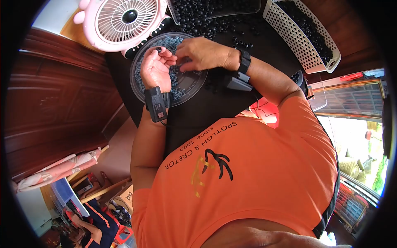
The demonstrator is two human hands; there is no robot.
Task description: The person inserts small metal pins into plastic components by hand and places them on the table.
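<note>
My left hand (pixel 157 71) is turned palm up over a round clear plastic tray (pixel 197 84). Its fingers are curled, and a small black ring-like piece (pixel 159 49) is pinched at the fingertips. Close beside it, my right hand (pixel 202 53) reaches in from the right with its fingers bent down and drawn together near the left fingertips. Whatever the right fingers hold is hidden or too small to make out. Many small blue-grey pieces (pixel 178 91) lie in the tray beneath both hands.
A pink fan (pixel 93 25) stands at the back left. Loose black pieces (pixel 198 25) spill from a clear container (pixel 231 13) at the back. A white perforated basket (pixel 305 53) holding black pieces is at the right. Another person (pixel 89 225) is at lower left.
</note>
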